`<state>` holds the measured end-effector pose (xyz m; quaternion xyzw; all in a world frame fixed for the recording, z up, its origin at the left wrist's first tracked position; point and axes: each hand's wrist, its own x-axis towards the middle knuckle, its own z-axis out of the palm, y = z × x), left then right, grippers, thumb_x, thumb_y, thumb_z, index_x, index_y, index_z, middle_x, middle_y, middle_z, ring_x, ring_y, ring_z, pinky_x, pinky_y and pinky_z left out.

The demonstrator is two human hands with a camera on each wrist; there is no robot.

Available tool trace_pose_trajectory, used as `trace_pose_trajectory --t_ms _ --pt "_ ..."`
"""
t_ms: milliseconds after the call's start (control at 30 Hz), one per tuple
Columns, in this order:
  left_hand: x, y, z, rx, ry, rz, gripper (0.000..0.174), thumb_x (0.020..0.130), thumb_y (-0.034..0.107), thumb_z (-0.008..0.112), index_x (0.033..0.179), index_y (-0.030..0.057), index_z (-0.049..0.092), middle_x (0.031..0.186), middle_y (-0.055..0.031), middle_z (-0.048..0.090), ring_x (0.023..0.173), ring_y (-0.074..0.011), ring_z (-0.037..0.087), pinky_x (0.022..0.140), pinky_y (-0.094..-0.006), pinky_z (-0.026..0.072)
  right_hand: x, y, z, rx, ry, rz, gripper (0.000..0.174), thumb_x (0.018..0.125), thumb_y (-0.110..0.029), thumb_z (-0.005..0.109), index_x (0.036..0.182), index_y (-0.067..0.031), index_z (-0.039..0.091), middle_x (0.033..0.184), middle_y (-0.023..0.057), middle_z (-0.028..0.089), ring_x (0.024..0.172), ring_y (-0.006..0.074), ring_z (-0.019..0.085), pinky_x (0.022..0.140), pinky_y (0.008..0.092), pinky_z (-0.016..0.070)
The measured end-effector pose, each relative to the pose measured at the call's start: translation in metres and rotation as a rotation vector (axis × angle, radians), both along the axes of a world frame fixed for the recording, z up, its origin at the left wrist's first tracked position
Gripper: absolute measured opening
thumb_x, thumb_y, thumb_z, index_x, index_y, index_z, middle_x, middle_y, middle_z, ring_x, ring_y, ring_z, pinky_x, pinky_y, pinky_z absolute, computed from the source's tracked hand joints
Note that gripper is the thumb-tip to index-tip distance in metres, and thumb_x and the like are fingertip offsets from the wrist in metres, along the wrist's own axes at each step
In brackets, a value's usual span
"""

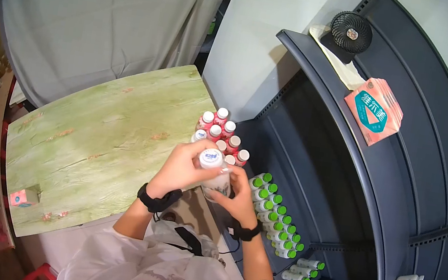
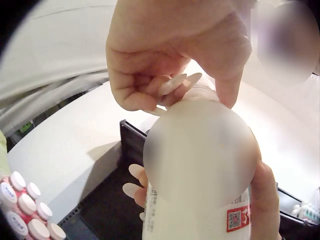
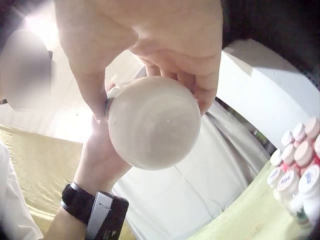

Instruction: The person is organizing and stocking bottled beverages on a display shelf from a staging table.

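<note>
In the head view, a white bottle (image 1: 216, 184) with a white cap (image 1: 211, 159) is held up in front of the chest, above the gap between table and shelf. My left hand (image 1: 176, 166) holds it at the top, with thumb and curled fingers around the neck and cap in the left wrist view. Lower down, my right hand (image 1: 239, 199) grips the body, which bears printed text and a red square label (image 2: 238, 219). The round base of the bottle (image 3: 155, 125) faces the right wrist camera. Each wrist wears a black band.
Several white-capped bottles (image 1: 215, 131), most with pink bodies, stand at the table's (image 1: 102, 139) corner. Rows of green-capped bottles (image 1: 276, 214) fill part of the dark shelf (image 1: 334, 214). A fan (image 1: 351, 34) and a pink tissue pack (image 1: 374, 111) sit higher. A small box (image 1: 24, 197) lies on the table.
</note>
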<state>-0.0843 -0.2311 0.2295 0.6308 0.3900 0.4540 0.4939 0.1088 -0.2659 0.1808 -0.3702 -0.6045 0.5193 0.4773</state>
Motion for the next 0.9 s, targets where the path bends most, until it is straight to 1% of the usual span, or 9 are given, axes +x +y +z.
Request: trace_pose_trajectory --t_ms 267,400,433,567,633,667,733,867,900 --pt "-0.025 0.045 -0.052 0.02 0.032 0.251 0.029 0.079 0.011 0.078 0.101 0.0017 0.062 0.087 -0.0002 0.064 0.079 -0.0067 0.06 0.068 -0.024 0.051 -0.04 0.072 -0.039 -0.031 -0.167 0.119 0.064 0.08 -0.015 0.078 0.132 0.0023 0.046 0.126 0.0115 0.056 0.116 0.0182 0.055 0.098 0.0331 0.0434" --pt "-0.036 0.068 -0.065 0.11 0.192 0.387 0.031 0.077 0.017 0.08 0.099 0.0019 0.065 0.081 -0.0041 0.068 0.075 -0.0078 0.064 0.066 -0.024 0.0518 -0.061 0.108 -0.051 0.283 -0.396 0.093 0.06 0.086 -0.017 0.069 0.136 0.0027 0.041 0.135 0.0215 0.052 0.123 0.0292 0.054 0.1 0.0378 0.0427" --pt "-0.039 0.074 -0.067 0.151 0.218 0.429 0.032 0.076 0.02 0.08 0.099 0.0024 0.066 0.078 -0.0072 0.07 0.071 -0.01 0.066 0.065 -0.0257 0.0522 -0.064 0.115 -0.054 0.306 -0.404 0.105 0.062 0.088 -0.014 0.064 0.141 0.0032 0.035 0.135 0.0267 0.051 0.124 0.0354 0.053 0.1 0.0398 0.0419" --pt "-0.045 0.096 -0.073 0.201 0.308 0.485 0.032 0.075 0.023 0.079 0.098 0.0047 0.066 0.078 -0.0112 0.069 0.071 -0.0204 0.068 0.065 -0.0318 0.0527 -0.071 0.135 -0.076 0.316 -0.532 0.049 0.064 0.091 -0.011 0.056 0.146 0.0041 0.028 0.129 0.0308 0.052 0.119 0.0406 0.053 0.098 0.04 0.0427" --pt "-0.044 0.106 -0.081 0.224 0.323 0.523 0.03 0.074 0.025 0.077 0.095 0.0065 0.066 0.079 -0.0151 0.069 0.074 -0.0303 0.068 0.065 -0.038 0.0528 -0.073 0.141 -0.083 0.161 -0.536 0.068 0.064 0.091 -0.012 0.057 0.146 0.0059 0.028 0.142 0.0299 0.04 0.132 0.0386 0.041 0.107 0.0389 0.035" --pt "-0.044 0.112 -0.089 0.241 0.35 0.519 0.031 0.074 0.026 0.077 0.096 0.0063 0.065 0.08 -0.0144 0.069 0.073 -0.0292 0.068 0.065 -0.037 0.0525 -0.073 0.143 -0.086 0.084 -0.541 0.078 0.064 0.092 -0.012 0.057 0.145 0.0068 0.028 0.149 0.0294 0.033 0.139 0.0376 0.035 0.112 0.0384 0.0311" --pt "-0.043 0.126 -0.106 0.284 0.398 0.519 0.034 0.074 0.027 0.078 0.097 0.0059 0.065 0.08 -0.0131 0.068 0.073 -0.0269 0.068 0.065 -0.0351 0.0519 -0.074 0.151 -0.104 0.107 -0.612 0.051 0.069 0.089 -0.012 0.058 0.147 0.0067 0.024 0.145 0.031 0.036 0.136 0.0396 0.037 0.11 0.0394 0.0327" --pt "-0.034 0.142 -0.13 0.275 0.435 0.493 0.034 0.073 0.026 0.076 0.098 0.007 0.063 0.083 -0.0157 0.068 0.076 -0.0323 0.067 0.066 -0.04 0.0517 -0.068 0.163 -0.141 0.279 -0.688 -0.003 0.077 0.086 -0.013 0.061 0.146 0.0107 0.018 0.13 0.0362 0.047 0.122 0.0458 0.048 0.1 0.0463 0.0404" --pt "-0.032 0.145 -0.135 0.259 0.414 0.477 0.034 0.073 0.026 0.076 0.099 0.0076 0.063 0.084 -0.0167 0.068 0.078 -0.034 0.067 0.067 -0.0417 0.052 -0.064 0.163 -0.142 0.208 -0.674 0.041 0.085 0.084 -0.013 0.063 0.148 0.0095 0.012 0.137 0.0379 0.04 0.129 0.0481 0.041 0.106 0.0452 0.0366"
